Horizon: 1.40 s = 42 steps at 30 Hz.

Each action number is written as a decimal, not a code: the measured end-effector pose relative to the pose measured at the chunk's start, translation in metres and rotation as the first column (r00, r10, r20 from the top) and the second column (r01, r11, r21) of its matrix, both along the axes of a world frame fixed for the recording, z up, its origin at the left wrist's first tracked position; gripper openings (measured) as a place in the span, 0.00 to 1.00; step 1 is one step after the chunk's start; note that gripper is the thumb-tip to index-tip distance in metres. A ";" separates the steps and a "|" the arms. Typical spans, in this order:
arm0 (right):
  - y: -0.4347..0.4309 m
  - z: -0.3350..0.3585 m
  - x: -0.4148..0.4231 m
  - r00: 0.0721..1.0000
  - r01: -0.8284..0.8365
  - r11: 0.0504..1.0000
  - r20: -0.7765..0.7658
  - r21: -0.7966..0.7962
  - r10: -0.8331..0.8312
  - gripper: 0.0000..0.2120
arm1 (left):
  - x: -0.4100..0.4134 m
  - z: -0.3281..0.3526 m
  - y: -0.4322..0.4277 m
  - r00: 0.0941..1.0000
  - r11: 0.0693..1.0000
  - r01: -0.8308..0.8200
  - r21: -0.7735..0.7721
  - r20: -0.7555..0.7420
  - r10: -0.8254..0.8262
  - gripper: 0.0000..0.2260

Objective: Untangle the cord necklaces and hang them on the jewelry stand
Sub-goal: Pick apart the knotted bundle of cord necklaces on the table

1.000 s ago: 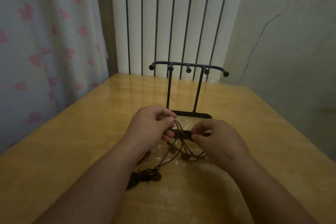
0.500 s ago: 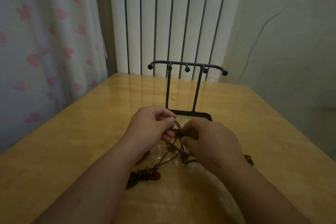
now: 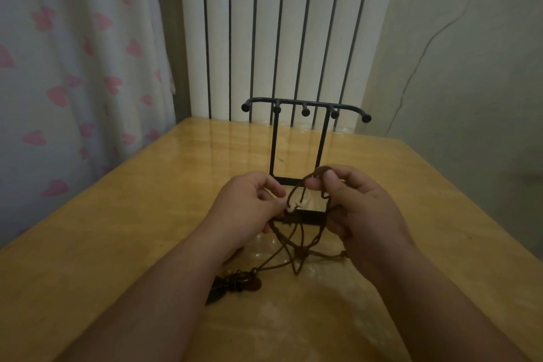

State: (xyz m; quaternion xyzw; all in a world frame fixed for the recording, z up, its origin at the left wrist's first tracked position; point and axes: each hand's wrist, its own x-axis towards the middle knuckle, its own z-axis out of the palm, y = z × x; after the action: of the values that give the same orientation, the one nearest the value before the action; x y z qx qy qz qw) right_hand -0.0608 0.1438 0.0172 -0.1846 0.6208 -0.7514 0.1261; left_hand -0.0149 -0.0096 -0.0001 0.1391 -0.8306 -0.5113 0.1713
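Brown cord necklaces (image 3: pixel 293 244) hang tangled between my hands, just above the wooden table (image 3: pixel 147 214). My left hand (image 3: pixel 246 209) pinches the cords near a pale knot. Thumb and forefinger of my right hand (image 3: pixel 355 206) pinch a loop of cord and hold it raised. Dark pendants and beads (image 3: pixel 235 285) lie on the table beside my left forearm. The black metal jewelry stand (image 3: pixel 305 109) stands upright right behind my hands, its hooks bare; its base is partly hidden by my fingers.
A white ribbed radiator (image 3: pixel 279 32) stands behind the table's far edge. A curtain with pink hearts (image 3: pixel 82 67) hangs at the left. A plain wall (image 3: pixel 470 67) is at the right.
My right hand has lifted and moved right, pulling a loop of cord up and away from my left hand. The cords are now spread wider between the hands.
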 end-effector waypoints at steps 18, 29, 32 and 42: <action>0.007 -0.009 -0.018 0.947 0.311 0.950 -0.093 0.015 -0.309 0.08 | 0.008 0.004 -0.002 0.977 0.988 0.151 0.023 -0.157 -0.146 0.11; 0.007 -0.014 -0.024 0.874 0.415 0.897 -0.337 0.149 -0.349 0.03 | 0.014 0.008 -0.005 0.927 0.961 0.267 0.076 -0.294 -0.234 0.15; 0.008 -0.014 -0.024 0.878 0.397 0.901 -0.360 0.175 -0.316 0.04 | 0.015 0.008 -0.004 0.930 0.963 0.257 0.078 -0.291 -0.225 0.16; 0.007 -0.013 -0.024 0.945 0.298 0.945 -0.180 0.136 -0.272 0.05 | 0.010 0.004 -0.009 0.913 0.972 0.223 0.078 -0.367 -0.179 0.15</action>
State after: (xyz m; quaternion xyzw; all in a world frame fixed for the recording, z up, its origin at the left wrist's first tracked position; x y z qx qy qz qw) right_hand -0.0849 0.1510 0.0042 -0.1411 0.7077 -0.6921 -0.0194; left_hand -0.0044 -0.0184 0.0036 -0.0326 -0.7636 -0.5913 0.2574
